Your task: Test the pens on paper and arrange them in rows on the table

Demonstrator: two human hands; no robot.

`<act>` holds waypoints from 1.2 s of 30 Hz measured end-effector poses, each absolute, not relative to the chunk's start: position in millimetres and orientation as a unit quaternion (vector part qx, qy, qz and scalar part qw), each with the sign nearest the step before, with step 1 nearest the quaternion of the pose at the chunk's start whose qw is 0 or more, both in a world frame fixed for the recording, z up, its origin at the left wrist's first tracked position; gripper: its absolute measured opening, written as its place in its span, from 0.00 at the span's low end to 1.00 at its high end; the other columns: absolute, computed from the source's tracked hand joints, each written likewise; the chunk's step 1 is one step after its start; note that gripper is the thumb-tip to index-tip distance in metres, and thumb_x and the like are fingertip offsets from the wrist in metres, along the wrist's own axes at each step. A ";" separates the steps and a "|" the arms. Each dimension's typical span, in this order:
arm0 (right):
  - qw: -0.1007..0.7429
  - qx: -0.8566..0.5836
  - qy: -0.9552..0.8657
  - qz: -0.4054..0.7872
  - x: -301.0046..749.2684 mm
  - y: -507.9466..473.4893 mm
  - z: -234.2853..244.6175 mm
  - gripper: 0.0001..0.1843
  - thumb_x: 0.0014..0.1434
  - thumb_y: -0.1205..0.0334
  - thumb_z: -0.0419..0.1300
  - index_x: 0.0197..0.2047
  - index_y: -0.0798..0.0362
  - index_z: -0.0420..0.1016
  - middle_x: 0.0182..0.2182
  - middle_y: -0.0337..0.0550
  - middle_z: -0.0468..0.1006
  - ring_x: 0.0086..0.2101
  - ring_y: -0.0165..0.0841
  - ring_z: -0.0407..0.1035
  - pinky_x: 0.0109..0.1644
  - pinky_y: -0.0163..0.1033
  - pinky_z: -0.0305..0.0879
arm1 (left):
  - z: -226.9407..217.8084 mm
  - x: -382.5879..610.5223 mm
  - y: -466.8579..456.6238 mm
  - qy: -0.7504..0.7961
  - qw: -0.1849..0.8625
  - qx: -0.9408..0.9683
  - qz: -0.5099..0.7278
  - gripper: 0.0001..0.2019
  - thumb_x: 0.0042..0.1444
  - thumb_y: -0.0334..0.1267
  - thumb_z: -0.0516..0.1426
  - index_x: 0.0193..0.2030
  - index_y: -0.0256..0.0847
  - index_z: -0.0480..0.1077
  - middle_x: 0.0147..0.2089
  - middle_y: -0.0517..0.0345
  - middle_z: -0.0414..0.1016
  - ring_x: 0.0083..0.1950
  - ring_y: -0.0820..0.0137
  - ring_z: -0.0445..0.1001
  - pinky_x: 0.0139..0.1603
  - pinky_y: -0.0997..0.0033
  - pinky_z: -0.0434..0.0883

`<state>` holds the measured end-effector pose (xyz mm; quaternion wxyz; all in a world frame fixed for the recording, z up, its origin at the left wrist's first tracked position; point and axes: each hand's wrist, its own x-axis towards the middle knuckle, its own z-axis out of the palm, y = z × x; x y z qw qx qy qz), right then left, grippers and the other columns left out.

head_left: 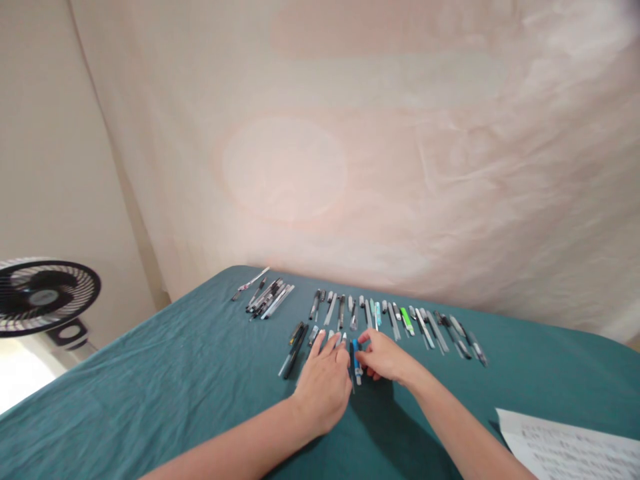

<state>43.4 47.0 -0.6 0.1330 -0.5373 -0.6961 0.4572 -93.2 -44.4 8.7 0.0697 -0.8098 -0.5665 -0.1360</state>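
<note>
My left hand (326, 381) lies over a near row of pens with its fingers stretched out, covering parts of several of them. Right of its fingers is a dark, slim pen (351, 365). Against that pen lies a blue pen (357, 363), with the curled fingers of my right hand (379, 355) closed at its upper part. Two dark pens (296, 353) show at the left end of this row, beside a clear-barrelled pen (313, 335). What lies under my left palm is hidden.
Behind my hands a long row of pens (393, 321) crosses the green cloth (175, 387), a bright green highlighter (407, 321) among them. A loose pile of pens (270, 298) lies at back left. Written paper (570, 443) rests at front right; a black fan (47, 297) stands left.
</note>
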 end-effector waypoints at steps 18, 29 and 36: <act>0.108 -0.483 -0.795 0.351 45.8 40.8 -1.5 0.15 0.49 0.57 0.56 0.39 0.57 0.67 0.20 0.41 0.74 0.20 0.30 0.68 0.23 0.31 0.58 | 8.3 -96.7 -40.8 -0.537 -0.004 -0.828 -0.165 0.19 0.54 0.28 0.41 0.52 0.35 0.58 0.55 0.48 0.63 0.61 0.67 0.52 0.62 0.57 0.39; 0.084 -0.475 -0.789 0.381 50.3 42.0 3.1 0.15 0.51 0.57 0.53 0.37 0.59 0.68 0.20 0.44 0.74 0.18 0.29 0.67 0.19 0.30 0.56 | 16.0 -99.6 -42.0 -0.528 -0.009 -0.828 -0.188 0.16 0.55 0.28 0.41 0.47 0.38 0.61 0.54 0.52 0.63 0.62 0.68 0.50 0.62 0.57 0.41; 0.087 -0.495 -0.787 0.358 55.6 42.8 15.6 0.18 0.51 0.60 0.53 0.43 0.62 0.67 0.24 0.46 0.75 0.20 0.29 0.67 0.21 0.30 0.56 | 36.8 -155.4 1.1 -0.627 0.037 -0.750 -0.206 0.15 0.57 0.35 0.43 0.52 0.39 0.56 0.54 0.51 0.62 0.55 0.71 0.60 0.55 0.69 0.56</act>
